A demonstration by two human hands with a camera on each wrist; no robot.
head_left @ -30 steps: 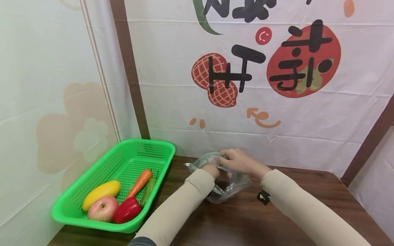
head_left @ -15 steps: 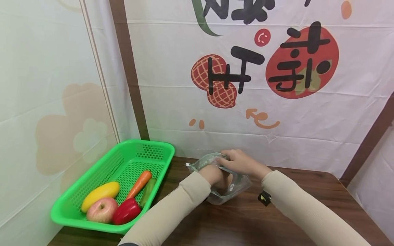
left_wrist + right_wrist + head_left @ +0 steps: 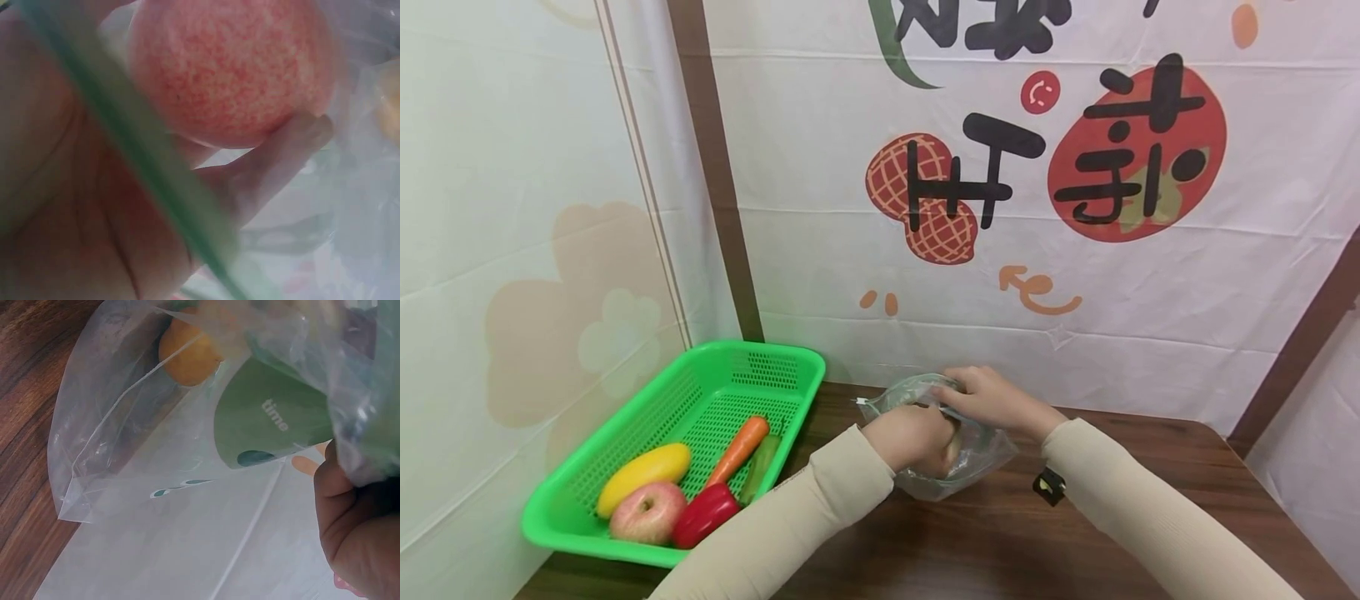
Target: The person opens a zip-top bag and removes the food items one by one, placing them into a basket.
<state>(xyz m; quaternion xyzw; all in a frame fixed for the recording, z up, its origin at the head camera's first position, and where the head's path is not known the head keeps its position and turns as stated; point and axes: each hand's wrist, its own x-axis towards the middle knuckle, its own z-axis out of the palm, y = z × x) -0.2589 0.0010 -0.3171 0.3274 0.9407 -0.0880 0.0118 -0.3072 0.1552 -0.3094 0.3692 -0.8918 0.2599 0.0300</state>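
A clear zip bag with a green seal strip stands on the table between both hands. My left hand reaches in at the bag's mouth. In the left wrist view its fingers curl round a pink, speckled round fruit; the head view hides this fruit. My right hand pinches the bag's rim on the right side. Inside the bag, a small orange fruit shows in the right wrist view. A green printed patch with the word "time" marks the bag.
At the left stands a green plastic basket holding a yellow mango-like fruit, an apple, a red pepper, a carrot and a green vegetable. A printed cloth wall rises behind the table.
My left hand has drawn back up and left, so more of it shows above the bag's mouth. The right hand keeps its hold on the rim, almost unmoved.
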